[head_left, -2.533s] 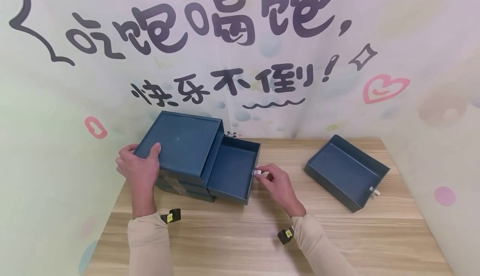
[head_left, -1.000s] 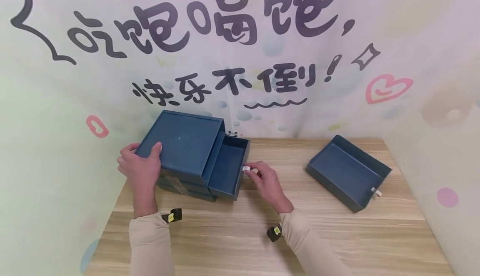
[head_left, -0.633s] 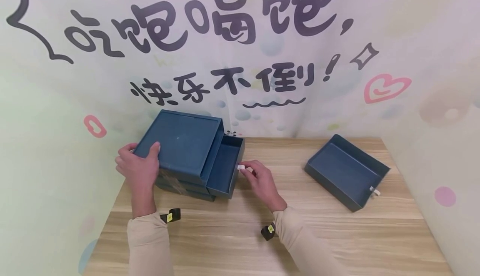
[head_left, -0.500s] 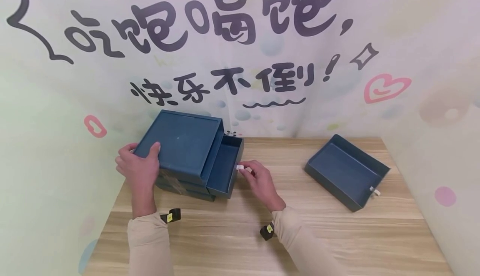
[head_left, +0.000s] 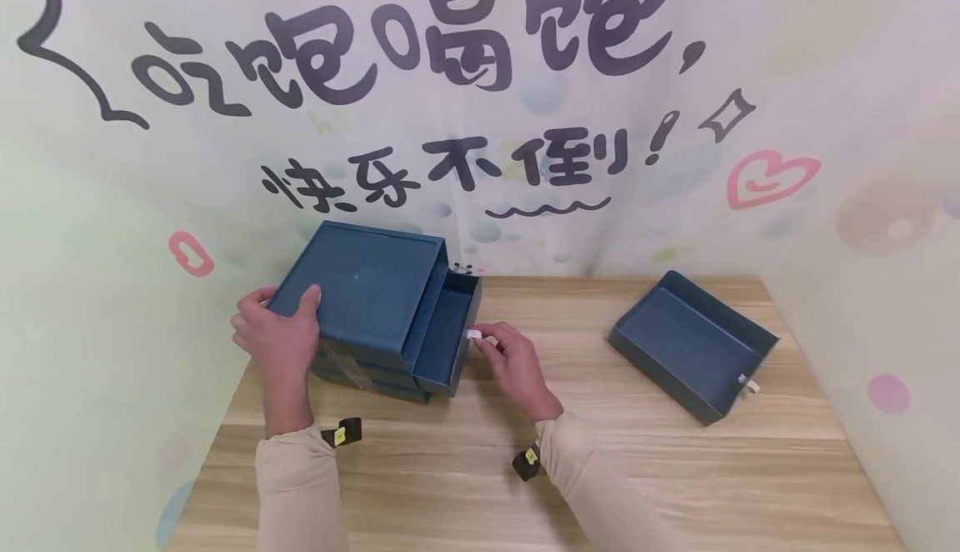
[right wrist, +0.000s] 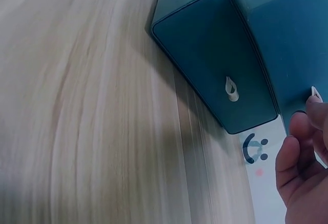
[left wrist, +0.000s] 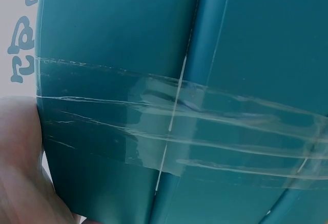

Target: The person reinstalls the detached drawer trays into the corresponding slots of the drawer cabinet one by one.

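A dark blue drawer cabinet (head_left: pixel 358 285) stands at the left of the table, its tiers bound by clear tape (left wrist: pixel 154 126) along the side. My left hand (head_left: pixel 285 327) grips its rear near corner, thumb on the top and fingers round the back. One drawer (head_left: pixel 446 331) juts partway out of the front, with nothing in it. My right hand (head_left: pixel 513 364) pinches that drawer's white pull tab (head_left: pixel 474 334) between thumb and index finger. In the right wrist view, the bottom drawer (right wrist: pixel 215 55) is flush in its tier, with a white loop on its face.
A loose blue drawer (head_left: pixel 686 348) with a white tab lies on the right of the wooden table (head_left: pixel 465 485). Behind the table hangs a pale wall cloth (head_left: pixel 570 235) with large dark lettering.
My right hand has moved left, sliding the drawer further into the cabinet, so less of it sticks out. My left hand keeps its grip; the loose drawer is where it was.
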### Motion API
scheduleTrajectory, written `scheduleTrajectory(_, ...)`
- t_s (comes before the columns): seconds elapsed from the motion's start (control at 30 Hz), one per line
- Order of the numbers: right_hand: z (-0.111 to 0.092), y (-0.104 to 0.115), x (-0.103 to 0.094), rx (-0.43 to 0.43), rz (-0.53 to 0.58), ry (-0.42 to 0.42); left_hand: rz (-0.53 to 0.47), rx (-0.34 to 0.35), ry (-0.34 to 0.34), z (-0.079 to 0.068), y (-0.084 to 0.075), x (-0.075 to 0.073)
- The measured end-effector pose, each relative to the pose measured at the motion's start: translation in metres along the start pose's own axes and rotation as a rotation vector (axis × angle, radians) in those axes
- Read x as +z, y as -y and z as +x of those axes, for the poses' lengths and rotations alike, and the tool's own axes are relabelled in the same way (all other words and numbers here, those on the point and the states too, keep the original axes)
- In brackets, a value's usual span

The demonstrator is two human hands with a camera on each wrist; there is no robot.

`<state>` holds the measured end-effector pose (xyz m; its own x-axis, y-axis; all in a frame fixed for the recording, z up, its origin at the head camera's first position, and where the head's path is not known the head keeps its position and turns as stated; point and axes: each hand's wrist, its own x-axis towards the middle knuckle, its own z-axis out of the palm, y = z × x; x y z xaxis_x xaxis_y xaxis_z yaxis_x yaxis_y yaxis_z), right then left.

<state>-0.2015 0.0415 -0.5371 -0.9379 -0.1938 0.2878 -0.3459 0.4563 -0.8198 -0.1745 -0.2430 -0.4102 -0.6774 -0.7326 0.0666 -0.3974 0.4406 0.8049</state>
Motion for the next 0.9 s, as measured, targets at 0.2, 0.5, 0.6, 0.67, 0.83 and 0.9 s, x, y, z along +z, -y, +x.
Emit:
scheduleTrajectory(0.2,0.002,0.001,0.002,0.005,-0.015,0.018,0.004,-0.002,0.005,0.000,0.000,0.001)
scheduleTrajectory(0.5,0.005,0.002,0.005,0.000,-0.030,0.042,0.002,-0.002,0.004,0.000,0.000,0.001)
scheduleTrajectory(0.6,0.007,0.002,0.006,-0.011,-0.029,0.045,0.003,-0.005,0.000,0.001,0.000,0.001)
scheduleTrajectory(0.67,0.008,0.003,0.008,-0.014,-0.023,0.049,0.006,-0.008,-0.001,0.001,0.000,0.001)
scheduleTrajectory(0.83,0.010,0.003,0.012,-0.015,-0.025,0.063,0.007,-0.015,-0.002,0.002,0.001,0.002)
scheduleTrajectory(0.9,0.011,0.004,0.013,-0.010,-0.024,0.070,0.006,-0.014,-0.004,0.002,0.001,0.002)
